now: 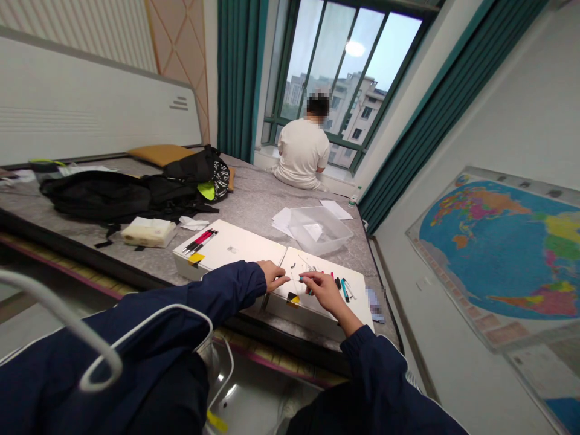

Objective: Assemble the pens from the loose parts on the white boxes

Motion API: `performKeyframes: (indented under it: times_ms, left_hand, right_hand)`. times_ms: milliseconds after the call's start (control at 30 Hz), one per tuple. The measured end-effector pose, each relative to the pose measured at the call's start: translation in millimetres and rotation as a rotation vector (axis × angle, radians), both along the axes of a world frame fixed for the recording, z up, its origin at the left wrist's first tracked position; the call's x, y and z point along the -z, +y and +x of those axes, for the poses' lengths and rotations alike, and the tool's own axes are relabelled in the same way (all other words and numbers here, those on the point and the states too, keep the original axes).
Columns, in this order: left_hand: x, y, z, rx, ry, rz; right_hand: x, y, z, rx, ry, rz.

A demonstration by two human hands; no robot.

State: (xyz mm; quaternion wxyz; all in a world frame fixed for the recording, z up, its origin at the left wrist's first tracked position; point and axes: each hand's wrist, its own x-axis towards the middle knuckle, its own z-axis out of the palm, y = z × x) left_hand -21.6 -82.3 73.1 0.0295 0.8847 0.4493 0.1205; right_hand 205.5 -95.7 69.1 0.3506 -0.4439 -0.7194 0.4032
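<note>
My left hand [273,276] reaches over the near edge of the right-hand white box [326,314], its fingertips pinched at one end of a thin pale rod [294,280] that looks like a pen refill. Opposite it, my right hand [325,291] is closed on a small teal pen part [301,278] at the rod's other end. Whether the rod sits inside the teal part is too small to tell. Loose pen parts lie around my right hand, among them a teal barrel [345,290]. Several assembled pens [199,241] lie side by side on the left-hand white box [240,243].
Behind the boxes stands a clear plastic tub [333,238] beside white papers [281,221]. A tissue pack [148,232] and black backpack [104,196] lie to the left on the bed. A person [302,151] sits by the window, facing away. A white cable [172,308] crosses my left arm.
</note>
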Motion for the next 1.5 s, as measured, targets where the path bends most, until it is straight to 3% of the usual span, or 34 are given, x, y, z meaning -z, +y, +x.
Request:
performKeyframes:
  times_ms: [167, 400, 733, 967, 1233, 1500]
  left_hand:
    - [0.9, 2.9, 2.7, -0.033, -0.02, 0.012]
    - [-3.9, 2.0, 6.4, 0.139, 0.043, -0.019]
    - [-9.5, -0.6, 12.7, 0.228, -0.106, -0.044]
    - [-13.0, 7.2, 13.4, 0.26, 0.032, -0.054]
    - [-8.0, 12.5, 14.0, 0.305, 0.07, 0.282]
    - [-3.6, 6.7, 21.6, 0.316, 0.049, 0.482]
  right_hand:
    - [0.0, -0.3, 6.4, -0.032, -0.038, 0.038]
    - [-3.2, -8.1, -9.5, -0.061, -0.165, 0.203]
    - [2.2, -14.3, -20.2, 0.153, -0.155, 0.276]
    - [5.7, -14.4, -21.0, 0.173, -0.14, 0.296]
    - [12.1, -12.8, -27.6, 0.1, 0.063, 0.079]
    - [8.9, -23.8, -32.4, 0.17, 0.099, 0.088]
